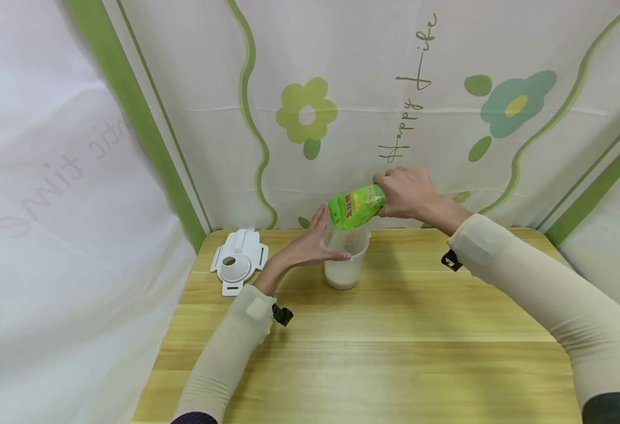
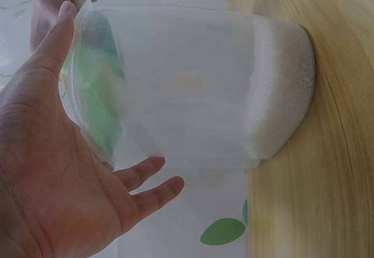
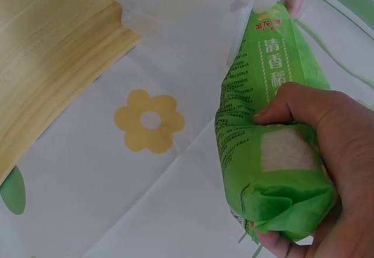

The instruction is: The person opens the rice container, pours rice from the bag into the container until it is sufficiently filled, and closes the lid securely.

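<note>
Right hand (image 1: 408, 191) gripping green rice bag (image 1: 355, 206), tilted over cup (image 1: 346, 259) rim; left hand (image 1: 310, 244) fingers straight against cup; bare tabletop (image 1: 395, 353) in front.

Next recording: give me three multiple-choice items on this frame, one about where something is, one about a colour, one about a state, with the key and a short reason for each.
1. Where does the white lid lie?
A. On the table to the left of the container
B. On top of the container
C. In the right hand

2. What colour is the bag that the right hand holds?
A. Red
B. Green
C. Blue

3. How does the clear container stand?
A. Empty
B. Full to the rim
C. With a layer of white grains at its bottom

Key: 1 A, the head view shows the lid flat on the table, apart from the container. 2 B, the bag is bright green in the head and right wrist views. 3 C, grains fill only the lowest part, while the left hand rests open against the wall.
</note>
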Demonstrator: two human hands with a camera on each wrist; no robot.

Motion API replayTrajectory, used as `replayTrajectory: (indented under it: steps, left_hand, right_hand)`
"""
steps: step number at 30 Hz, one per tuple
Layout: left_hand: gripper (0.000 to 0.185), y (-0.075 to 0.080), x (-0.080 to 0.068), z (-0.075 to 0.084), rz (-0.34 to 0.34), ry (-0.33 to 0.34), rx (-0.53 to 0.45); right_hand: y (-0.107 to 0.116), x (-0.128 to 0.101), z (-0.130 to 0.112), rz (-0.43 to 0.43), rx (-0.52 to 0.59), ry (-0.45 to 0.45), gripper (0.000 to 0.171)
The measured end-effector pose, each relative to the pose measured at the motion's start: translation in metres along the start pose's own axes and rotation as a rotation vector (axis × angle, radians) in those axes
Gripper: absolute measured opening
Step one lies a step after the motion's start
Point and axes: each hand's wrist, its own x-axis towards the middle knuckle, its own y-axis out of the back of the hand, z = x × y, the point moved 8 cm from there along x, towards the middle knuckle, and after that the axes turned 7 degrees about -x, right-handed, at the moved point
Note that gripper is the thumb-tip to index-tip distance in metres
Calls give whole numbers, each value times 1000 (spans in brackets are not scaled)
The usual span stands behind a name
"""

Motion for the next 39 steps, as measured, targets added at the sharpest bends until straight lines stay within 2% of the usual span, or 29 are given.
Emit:
replayTrajectory:
  steps: [20,26,39]
  left_hand:
    - [141,1,-1,1,-1,-6,-21]
    - [143,1,-1,0,2,-4,-17]
    - [145,1,0,-2,-3,-2,-21]
  right_hand:
    - [3,4,-6,30,-48,18,58]
    - [4,5,-10,8,-78,23,62]
    - [7,7,-13,19,-109,39,63]
